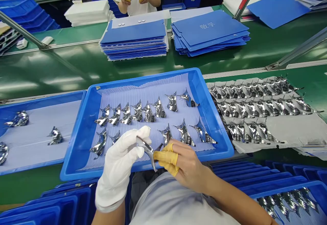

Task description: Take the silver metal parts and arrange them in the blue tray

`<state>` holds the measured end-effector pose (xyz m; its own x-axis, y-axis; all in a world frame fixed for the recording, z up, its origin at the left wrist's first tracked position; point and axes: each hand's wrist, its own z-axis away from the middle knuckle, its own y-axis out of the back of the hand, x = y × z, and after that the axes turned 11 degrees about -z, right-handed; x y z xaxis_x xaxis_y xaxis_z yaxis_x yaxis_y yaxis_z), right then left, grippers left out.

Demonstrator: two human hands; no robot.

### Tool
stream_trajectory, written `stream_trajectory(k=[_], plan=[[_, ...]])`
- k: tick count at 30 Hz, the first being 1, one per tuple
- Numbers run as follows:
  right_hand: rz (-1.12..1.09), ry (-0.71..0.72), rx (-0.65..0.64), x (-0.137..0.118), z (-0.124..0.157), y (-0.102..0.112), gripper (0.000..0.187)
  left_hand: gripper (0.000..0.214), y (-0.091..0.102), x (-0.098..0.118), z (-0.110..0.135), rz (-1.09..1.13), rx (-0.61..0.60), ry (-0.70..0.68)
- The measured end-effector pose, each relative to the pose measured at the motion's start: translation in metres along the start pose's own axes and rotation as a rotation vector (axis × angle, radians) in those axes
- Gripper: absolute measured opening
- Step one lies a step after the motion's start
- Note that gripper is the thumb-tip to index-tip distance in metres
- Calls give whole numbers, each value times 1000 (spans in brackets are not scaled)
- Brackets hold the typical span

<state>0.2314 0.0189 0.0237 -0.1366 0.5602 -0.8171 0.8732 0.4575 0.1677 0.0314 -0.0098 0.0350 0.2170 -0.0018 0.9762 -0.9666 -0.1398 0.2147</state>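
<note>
Green belt point(76, 71), blue tray point(143, 76), thirteen chrome pieces point(148, 113); left hand point(117, 167) and right hand point(186, 165) fingers point(166, 156) clamp a fourteenth point(146, 148).

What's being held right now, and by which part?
A curved chrome stamped piece, pinched at its upper tip by the white-gloved left hand and at its middle by the yellow finger cots of the right hand.
</note>
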Motion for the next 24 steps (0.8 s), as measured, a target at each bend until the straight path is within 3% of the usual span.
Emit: stream_trajectory(k=[5,11,16,18,21,24], plan=[[-31,-32,16,-1,1,0,21,33,-5,2,-2,57,20,61],[-314,-303,6,-10,1,2,15,30,-13,9,-7,148,66,156],[-229,-183,-10,-9,1,-1,17,13,-19,16,-13,66,119,212],[-232,-203,-14,-8,2,-2,17,17,-21,19,-14,59,165,257],[-450,-448,24,-7,2,-2,14,20,-24,21,-15,97,184,289],[-800,-735,125,-5,2,-5,22,22,-25,22,-14,111,121,292]])
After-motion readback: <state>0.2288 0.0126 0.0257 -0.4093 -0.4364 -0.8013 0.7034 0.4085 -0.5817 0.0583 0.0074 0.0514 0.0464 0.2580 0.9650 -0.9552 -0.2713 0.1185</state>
